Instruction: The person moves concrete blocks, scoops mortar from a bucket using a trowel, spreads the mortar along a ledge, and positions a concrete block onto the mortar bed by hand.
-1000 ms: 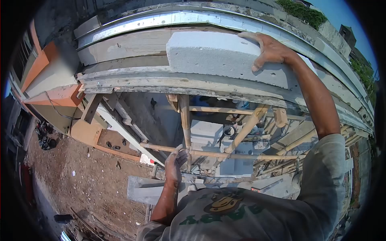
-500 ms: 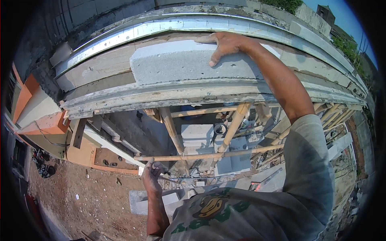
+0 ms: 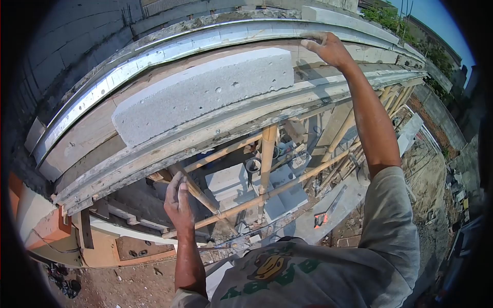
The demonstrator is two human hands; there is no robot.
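Note:
A long pale concrete block (image 3: pixel 205 92), pitted with small holes, lies in the trough between a back board and the front timber edge. My right hand (image 3: pixel 327 50) is beyond the block's right end, by the back board, with its fingers stretched out and nothing held. Whether its fingertips touch the board or the metal channel, I cannot tell. Dusty and raised, my left hand (image 3: pixel 178 203) is below the front timber edge (image 3: pixel 226 126), near a slanting bamboo pole (image 3: pixel 197 192). Its fingers are loosely bent and apart, with nothing in them.
A shiny metal channel (image 3: pixel 169 50) runs along the back of the trough. Bamboo poles (image 3: pixel 266 154) stand and cross below. Far beneath are pale blocks (image 3: pixel 228 182), a bucket (image 3: pixel 253 165) and a saw with an orange handle (image 3: pixel 321 219). Orange masonry (image 3: pixel 49 231) is at left.
My right hand has let go of the block and moved right along the trough. My left hand has risen slightly. The view has turned, so the block appears further left and tilted.

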